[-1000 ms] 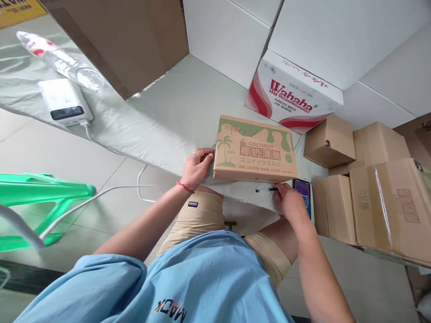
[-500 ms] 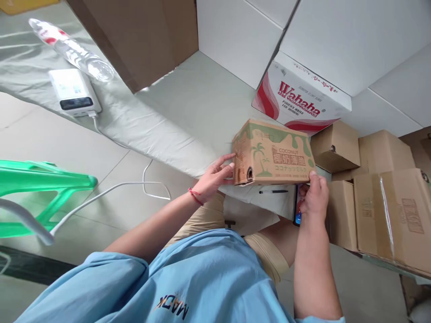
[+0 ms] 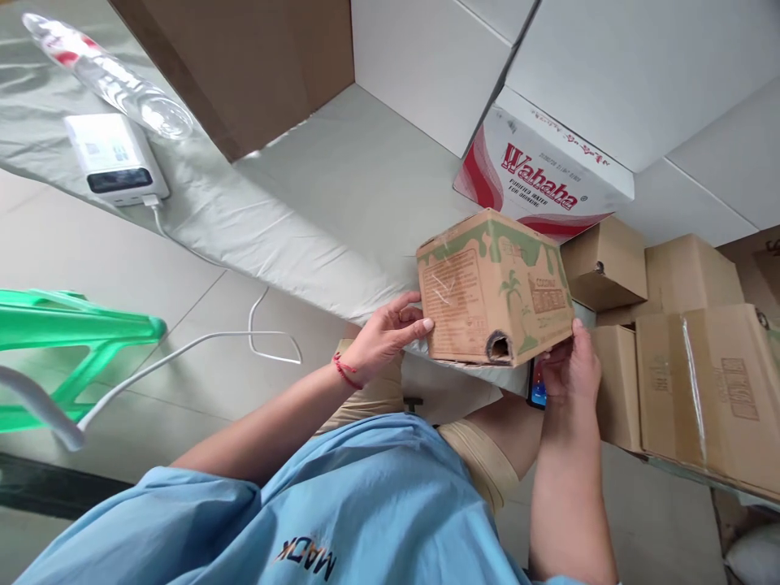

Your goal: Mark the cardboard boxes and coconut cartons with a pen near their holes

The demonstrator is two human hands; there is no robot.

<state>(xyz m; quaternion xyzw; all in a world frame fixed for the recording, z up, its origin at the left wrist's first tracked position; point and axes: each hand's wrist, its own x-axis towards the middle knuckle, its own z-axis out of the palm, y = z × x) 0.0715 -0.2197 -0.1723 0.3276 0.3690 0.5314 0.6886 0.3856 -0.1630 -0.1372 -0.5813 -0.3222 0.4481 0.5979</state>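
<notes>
A brown cardboard box [image 3: 463,296] with green drips, a palm tree and the word COCONUT is held between my two hands, one corner turned towards me. A dark-edged hole shows at its lower front corner. My left hand [image 3: 393,329], a red string bracelet at the wrist, grips the left end with the thumb on the printed side. My right hand [image 3: 571,366] holds the lower right corner, thumb on the edge and fingers partly hidden below. Beside the right fingers lies a phone [image 3: 537,388] with a lit screen, partly covered.
Behind stands a white and red Wahaha carton [image 3: 545,166]. Several plain cardboard boxes [image 3: 688,390] crowd the right side. At the left lie a plastic bottle [image 3: 115,81] and a white power bank [image 3: 115,158] with a cable, above a green stool [image 3: 79,341]. A large brown carton [image 3: 256,65] stands further back.
The box has been turned, so its left end panel and corner hole now face me more. My left hand is slightly lower, and the pen seen before is now hidden behind the box.
</notes>
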